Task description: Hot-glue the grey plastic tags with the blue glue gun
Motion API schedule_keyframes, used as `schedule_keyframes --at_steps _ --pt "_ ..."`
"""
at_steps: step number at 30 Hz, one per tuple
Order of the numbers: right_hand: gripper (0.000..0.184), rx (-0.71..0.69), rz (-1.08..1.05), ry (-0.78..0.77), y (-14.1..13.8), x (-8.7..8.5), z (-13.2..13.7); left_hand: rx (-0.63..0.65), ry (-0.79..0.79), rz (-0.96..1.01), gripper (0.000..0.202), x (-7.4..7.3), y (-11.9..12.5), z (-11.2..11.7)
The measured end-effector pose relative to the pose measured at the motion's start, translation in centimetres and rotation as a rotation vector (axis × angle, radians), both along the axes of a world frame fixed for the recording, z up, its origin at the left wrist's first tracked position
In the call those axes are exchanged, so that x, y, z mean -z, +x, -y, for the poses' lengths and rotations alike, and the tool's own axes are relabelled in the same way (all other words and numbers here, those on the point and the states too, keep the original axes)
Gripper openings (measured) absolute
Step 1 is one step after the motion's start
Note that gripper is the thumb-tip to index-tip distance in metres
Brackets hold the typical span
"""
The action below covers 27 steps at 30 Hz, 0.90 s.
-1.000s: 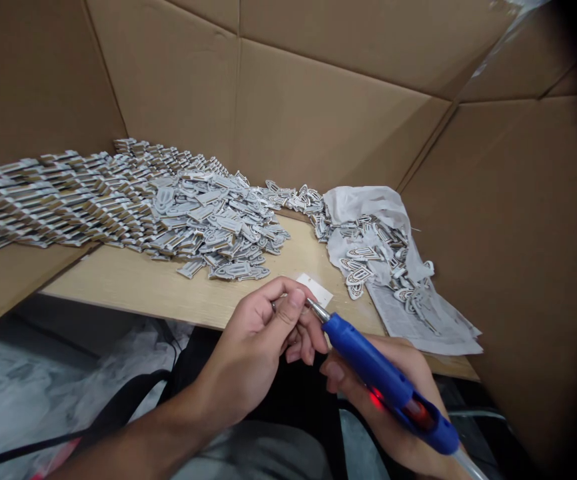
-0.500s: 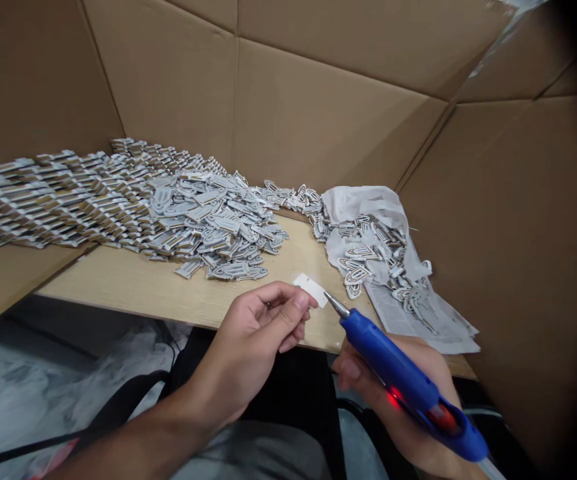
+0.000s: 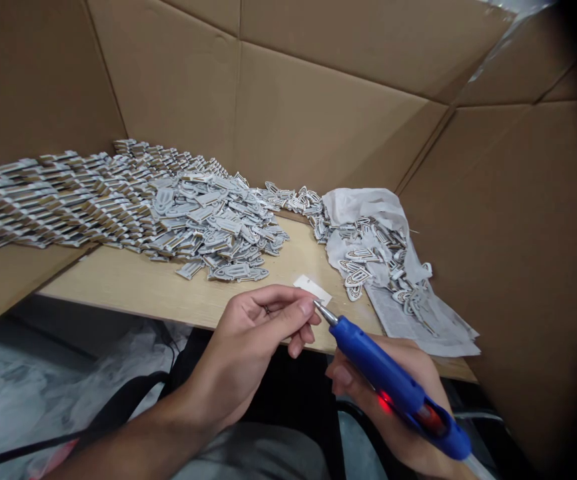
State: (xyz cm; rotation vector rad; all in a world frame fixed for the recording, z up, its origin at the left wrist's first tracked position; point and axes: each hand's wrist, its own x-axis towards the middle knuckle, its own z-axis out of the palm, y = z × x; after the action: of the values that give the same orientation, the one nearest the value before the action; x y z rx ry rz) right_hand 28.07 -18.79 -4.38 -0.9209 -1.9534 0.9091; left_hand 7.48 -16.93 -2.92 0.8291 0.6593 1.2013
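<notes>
My left hand [image 3: 253, 340] is closed in a pinch at the table's front edge; what its thumb and fingers hold is too small to make out. My right hand [image 3: 393, 393] grips a blue glue gun [image 3: 393, 387] with a red light glowing on its body. The gun's metal tip almost touches my left fingertips. A small white card [image 3: 313, 289] lies on the wooden table [image 3: 133, 283] just beyond my fingers.
A big heap of grey cut-out pieces [image 3: 208, 223] and stacked rows of them [image 3: 43, 200] fill the left of the table. More pieces lie on crumpled paper [image 3: 388, 260] at the right. Cardboard walls [image 3: 318, 113] close in the back and both sides.
The glue gun's tip pulled away from my left fingers half a second ago and has come back close to them. My left hand stays pinched in about the same place.
</notes>
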Motion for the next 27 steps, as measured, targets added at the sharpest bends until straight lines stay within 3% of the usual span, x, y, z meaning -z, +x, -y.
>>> schedule_keyframes --at_steps 13,27 --pt "0.014 0.005 -0.002 -0.006 0.30 0.10 -0.12 0.064 0.014 0.013 0.028 0.17 0.01 0.28" --pt "0.014 -0.007 0.018 -0.004 -0.02 -0.35 0.02 0.042 0.014 -0.041 0.029 -0.10 -0.12 0.48"
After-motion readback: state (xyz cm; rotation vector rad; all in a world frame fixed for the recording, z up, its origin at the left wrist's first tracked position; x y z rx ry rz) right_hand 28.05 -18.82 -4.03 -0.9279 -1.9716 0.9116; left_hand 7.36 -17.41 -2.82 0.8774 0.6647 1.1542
